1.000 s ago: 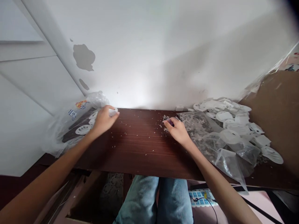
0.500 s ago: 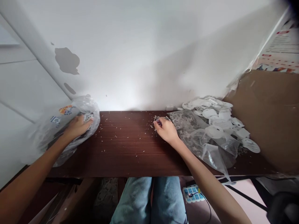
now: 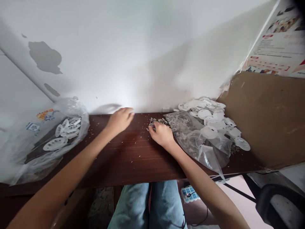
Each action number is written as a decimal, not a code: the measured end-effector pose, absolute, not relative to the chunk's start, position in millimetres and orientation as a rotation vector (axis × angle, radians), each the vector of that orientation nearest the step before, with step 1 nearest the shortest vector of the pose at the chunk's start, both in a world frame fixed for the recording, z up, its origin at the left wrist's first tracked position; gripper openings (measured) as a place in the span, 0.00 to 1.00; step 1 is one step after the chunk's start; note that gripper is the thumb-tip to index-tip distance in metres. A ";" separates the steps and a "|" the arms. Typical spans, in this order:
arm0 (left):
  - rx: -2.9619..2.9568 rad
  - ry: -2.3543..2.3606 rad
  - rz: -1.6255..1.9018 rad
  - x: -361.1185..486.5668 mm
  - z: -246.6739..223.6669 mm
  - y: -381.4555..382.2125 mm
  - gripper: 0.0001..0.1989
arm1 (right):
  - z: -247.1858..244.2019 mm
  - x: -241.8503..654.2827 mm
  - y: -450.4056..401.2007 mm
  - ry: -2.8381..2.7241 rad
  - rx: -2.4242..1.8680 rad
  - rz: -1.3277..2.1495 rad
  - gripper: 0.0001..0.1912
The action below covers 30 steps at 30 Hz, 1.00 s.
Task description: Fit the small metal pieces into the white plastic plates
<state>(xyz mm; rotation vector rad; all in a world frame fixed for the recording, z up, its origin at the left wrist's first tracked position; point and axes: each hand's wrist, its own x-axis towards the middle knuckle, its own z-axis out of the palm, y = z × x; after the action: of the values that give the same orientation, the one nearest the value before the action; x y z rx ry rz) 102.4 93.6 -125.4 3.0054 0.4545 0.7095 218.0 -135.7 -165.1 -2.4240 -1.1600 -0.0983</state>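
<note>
Recording hand positions at a dark reddish wood tabletop [image 3: 128,165], seen from the wearer's head. The right hand [image 3: 162,134] sits low at the table, its forearm running in from the lower right and its wrist angled forward. Its fingers [image 3: 152,126] are bunched in a narrow pinch, tips down, at the edge of a small heap of grey granular scraps [image 3: 157,121]. A dark purplish item [image 3: 153,127] shows between the fingertips; its identity cannot be confirmed. The heap lies near the far edge of the table, just left of a clear plastic bag [image 3: 188,133] streaked with grey residue.

The left hand [image 3: 120,120] is extended diagonally from the lower left, knuckles up and fingers loosely curled, near the far table edge and just apart from the right hand. No held object is visible, but the state of its grip cannot be determined.

Fine pale specks [image 3: 133,149] are scattered across the wood. A second plastic bag [image 3: 71,111] at far left contains white perforated discs [image 3: 62,130]. Further white plastic discs [image 3: 202,109] are piled beyond the clear bag, against the wall [image 3: 143,57].
</note>
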 end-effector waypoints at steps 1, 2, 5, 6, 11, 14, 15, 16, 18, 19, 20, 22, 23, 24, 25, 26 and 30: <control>2.972 0.358 0.694 124.4 -129.5 79.0 0.24 | -165.6 219.9 -136.1 -1.135 -2.443 -0.110 0.19; 2.930 0.299 0.683 145.9 -133.7 66.3 0.23 | -166.1 222.3 -136.6 -1.102 -2.464 -0.125 0.19; 2.984 0.239 0.510 204.3 -144.6 37.7 0.21 | -167.9 229.5 -137.8 -1.021 -2.508 -0.165 0.20; 3.069 0.237 0.445 221.0 -146.8 31.0 0.20 | -168.7 231.3 -137.9 -1.015 -2.513 -0.174 0.20; 3.171 0.198 0.400 279.4 -145.1 16.4 0.19 | -172.9 232.8 -135.3 -1.049 -2.519 -0.215 0.17; 3.232 0.084 0.311 299.7 -139.5 19.8 0.22 | -173.7 231.2 -133.6 -1.049 -2.523 -0.213 0.18; 3.249 0.048 0.282 305.4 -138.3 21.0 0.22 | -173.7 230.8 -133.3 -1.048 -2.522 -0.208 0.19; 3.264 0.024 0.258 310.7 -137.8 21.5 0.22 | -173.5 230.3 -133.0 -1.048 -2.521 -0.202 0.19; 3.287 0.003 0.235 320.1 -138.7 19.7 0.22 | -173.2 229.6 -132.6 -1.047 -2.520 -0.193 0.19; 3.292 0.003 0.234 324.1 -139.9 17.3 0.22 | -172.9 229.2 -132.4 -1.051 -2.521 -0.182 0.18; 3.293 0.003 0.239 327.4 -141.2 14.3 0.21 | -172.7 228.9 -132.2 -1.059 -2.523 -0.166 0.18; 3.286 -0.002 0.257 332.0 -143.4 8.1 0.21 | -172.1 228.4 -131.9 -1.080 -2.530 -0.122 0.17; 3.286 -0.020 0.263 333.3 -143.7 5.7 0.21 | -171.9 228.3 -131.9 -1.090 -2.531 -0.105 0.17; 3.294 -0.053 0.258 334.1 -143.4 4.3 0.21 | -171.8 228.3 -131.9 -1.096 -2.531 -0.096 0.18; 3.310 -0.098 0.241 334.5 -142.4 3.9 0.21 | -171.7 228.4 -132.0 -1.098 -2.528 -0.097 0.18; 3.330 -0.154 0.218 334.5 -141.0 4.6 0.21 | -171.7 228.5 -132.1 -1.097 -2.524 -0.102 0.19; 3.389 -0.405 0.072 333.3 -135.3 11.3 0.20 | -171.7 228.9 -132.4 -1.080 -2.516 -0.126 0.20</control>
<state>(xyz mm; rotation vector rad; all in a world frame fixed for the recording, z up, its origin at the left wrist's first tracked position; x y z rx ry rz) 333.3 11.3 -135.3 3.3890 -0.4046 0.0725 228.9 -132.4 -171.7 -2.5164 -1.0802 -0.1265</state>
